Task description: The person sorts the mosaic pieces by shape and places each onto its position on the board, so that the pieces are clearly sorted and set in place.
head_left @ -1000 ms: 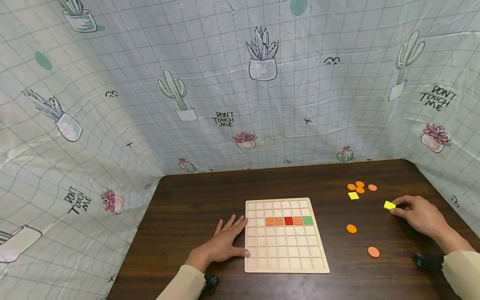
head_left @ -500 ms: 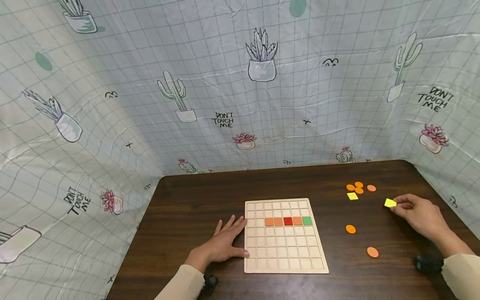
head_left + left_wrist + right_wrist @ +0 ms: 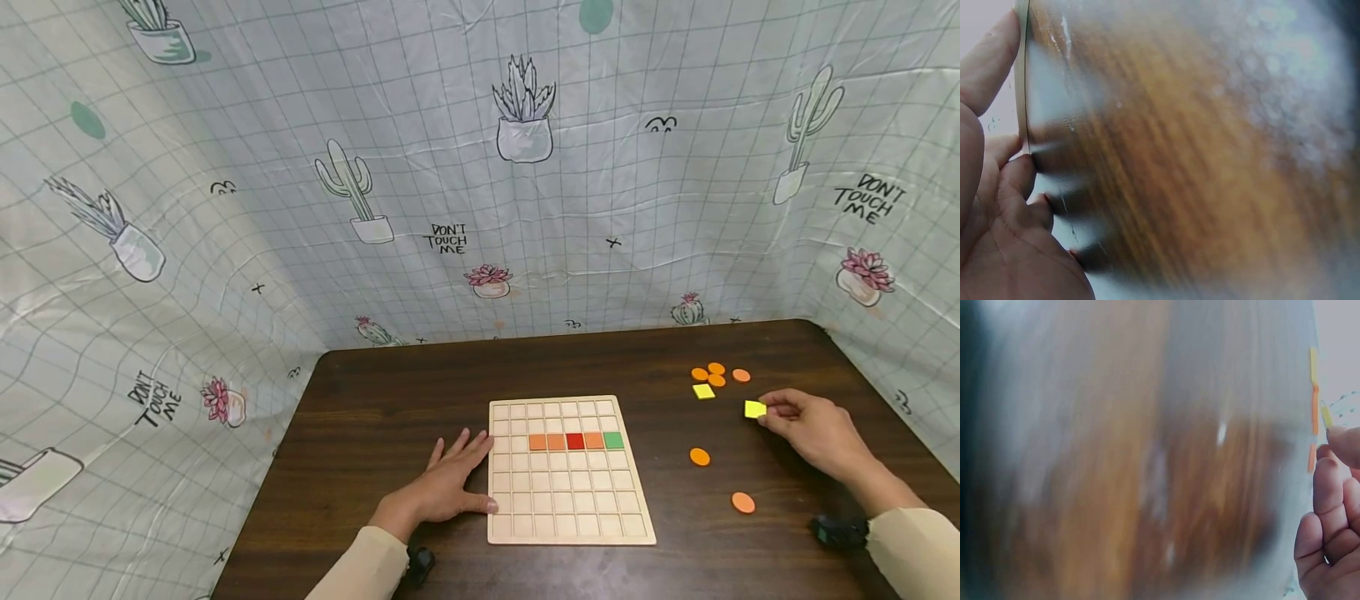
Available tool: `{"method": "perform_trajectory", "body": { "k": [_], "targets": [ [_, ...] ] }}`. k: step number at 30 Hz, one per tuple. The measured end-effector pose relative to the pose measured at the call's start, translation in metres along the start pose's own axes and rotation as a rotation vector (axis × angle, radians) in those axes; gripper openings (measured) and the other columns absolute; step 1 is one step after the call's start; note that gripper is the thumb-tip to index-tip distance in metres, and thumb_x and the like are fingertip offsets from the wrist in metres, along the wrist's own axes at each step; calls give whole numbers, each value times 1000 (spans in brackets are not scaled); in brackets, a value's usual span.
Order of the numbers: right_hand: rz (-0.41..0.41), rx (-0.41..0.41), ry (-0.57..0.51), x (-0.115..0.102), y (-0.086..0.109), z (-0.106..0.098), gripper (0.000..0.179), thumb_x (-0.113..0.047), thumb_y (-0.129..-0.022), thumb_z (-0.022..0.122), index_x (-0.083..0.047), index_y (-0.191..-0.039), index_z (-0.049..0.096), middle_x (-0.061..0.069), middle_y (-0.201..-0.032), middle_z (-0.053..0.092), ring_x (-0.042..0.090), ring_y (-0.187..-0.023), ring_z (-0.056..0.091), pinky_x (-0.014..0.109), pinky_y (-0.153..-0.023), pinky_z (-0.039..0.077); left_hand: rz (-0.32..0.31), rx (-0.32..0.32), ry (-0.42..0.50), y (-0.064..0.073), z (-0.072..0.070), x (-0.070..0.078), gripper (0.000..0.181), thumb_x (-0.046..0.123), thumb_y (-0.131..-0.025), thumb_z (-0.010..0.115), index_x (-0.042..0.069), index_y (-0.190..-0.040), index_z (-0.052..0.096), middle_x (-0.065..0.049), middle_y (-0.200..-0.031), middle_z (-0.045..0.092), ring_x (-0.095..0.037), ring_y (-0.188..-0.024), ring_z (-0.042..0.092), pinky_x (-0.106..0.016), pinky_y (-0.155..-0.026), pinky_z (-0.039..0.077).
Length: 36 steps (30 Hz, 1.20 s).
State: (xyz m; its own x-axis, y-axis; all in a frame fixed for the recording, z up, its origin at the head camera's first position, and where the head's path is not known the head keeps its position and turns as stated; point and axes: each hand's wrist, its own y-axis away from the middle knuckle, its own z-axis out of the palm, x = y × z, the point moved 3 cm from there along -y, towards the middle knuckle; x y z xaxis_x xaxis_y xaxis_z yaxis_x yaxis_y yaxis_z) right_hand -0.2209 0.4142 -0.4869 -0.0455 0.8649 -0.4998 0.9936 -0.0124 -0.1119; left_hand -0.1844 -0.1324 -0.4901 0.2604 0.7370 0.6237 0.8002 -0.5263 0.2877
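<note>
A square wooden grid board [image 3: 570,504] lies on the table. One of its upper rows carries three orange tiles, a red tile [image 3: 575,441] and, at the right end, a green tile [image 3: 613,440]. My left hand [image 3: 435,492] rests at the board's left edge, fingers spread, with thumb and fingertips touching the rim; the left wrist view shows this contact closely. To the right of the board, my right hand [image 3: 813,433] pinches a yellow square tile [image 3: 755,409] between thumb and fingers above the table. In the right wrist view that yellow tile [image 3: 1326,415] appears edge-on.
A second yellow tile [image 3: 703,392] lies beside a cluster of orange discs [image 3: 716,369] at the back right. Two more discs, an orange one [image 3: 700,457] and a paler one [image 3: 743,502], lie between board and right arm. A patterned curtain [image 3: 570,208] surrounds the dark table [image 3: 390,400].
My right hand has moved left toward the board with the yellow tile in its pinch. The left hand stays at the board's edge, and the pieces on the table have not moved.
</note>
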Motion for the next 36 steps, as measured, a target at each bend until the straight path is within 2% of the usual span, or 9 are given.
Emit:
{"method": "perform_trajectory", "body": {
  "k": [4, 8, 15, 26, 36],
  "targets": [
    [-1, -25, -10, -9, -1, 4, 34, -20, -99, 76, 7, -120, 70, 22, -101, 77, 33, -88, 72, 44, -70, 56, 5, -1, 4, 0, -1, 0, 97, 46, -96, 75, 15, -171, 21, -5, -178, 14, -31, -166, 0, -63, -130, -10],
    [-13, -40, -18, -18, -2, 8, 34, -19, -98, 77, 7, -120, 70, 21, -100, 77, 30, -86, 72, 38, -69, 54, 16, 1, 7, 1, -1, 1, 98, 45, -96, 76, 13, -170, 21, -7, -178, 14, -32, -166, 0, -65, -129, -10],
    [-36, -49, -34, -35, -2, 12, 33, -17, -98, 77, 7, -120, 71, 20, -101, 77, 31, -87, 72, 37, -70, 54, 11, 7, 3, 1, -1, 1, 97, 45, -96, 76, 14, -170, 22, -7, -178, 15, -32, -166, 1, -64, -129, -9],
    [-82, -49, -65, -61, -4, 21, 32, -15, -97, 78, 5, -121, 72, 18, -101, 77, 26, -87, 72, 24, -65, 52, 13, 9, 11, 2, -1, 0, 97, 44, -96, 76, 13, -170, 22, -8, -178, 16, -32, -166, 1, -64, -129, -10],
    [-113, -56, -101, -83, -6, 27, 33, -12, -97, 77, 7, -123, 72, 18, -103, 78, 27, -87, 73, 24, -64, 53, 14, 9, 4, 3, -1, 2, 97, 44, -96, 77, 13, -170, 22, -7, -177, 16, -32, -166, 1, -64, -129, -9]
  ]
}}
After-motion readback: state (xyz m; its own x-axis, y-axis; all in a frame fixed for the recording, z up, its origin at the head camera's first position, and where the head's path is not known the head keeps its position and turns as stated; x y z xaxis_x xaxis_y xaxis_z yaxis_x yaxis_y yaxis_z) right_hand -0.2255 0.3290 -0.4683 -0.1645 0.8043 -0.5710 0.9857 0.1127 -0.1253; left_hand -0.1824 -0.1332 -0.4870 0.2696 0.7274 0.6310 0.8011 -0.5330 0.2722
